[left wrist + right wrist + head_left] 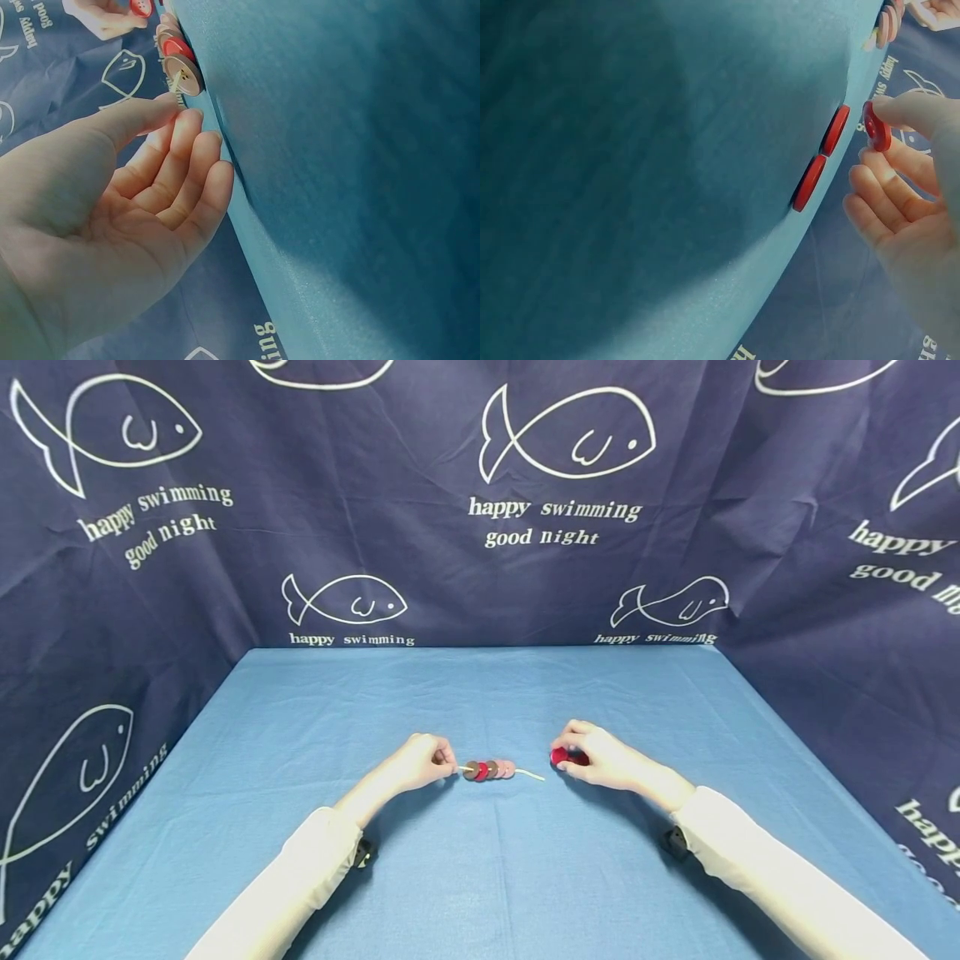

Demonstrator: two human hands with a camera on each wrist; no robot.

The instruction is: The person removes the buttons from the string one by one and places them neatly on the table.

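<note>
My left hand pinches one end of a pale cord between thumb and forefinger. Several round buttons are threaded on the cord in a row: a brown button nearest my left fingers, a red one behind it, another brown one, and pink ones toward the right. The cord's bare tail sticks out past the pink buttons. To the right, my right hand holds a red button on edge between thumb and fingertips, apart from the cord's tail.
Two more red buttons lie side by side on the blue cloth, close by my right hand. Dark blue curtains with white fish prints surround the table at the back and both sides.
</note>
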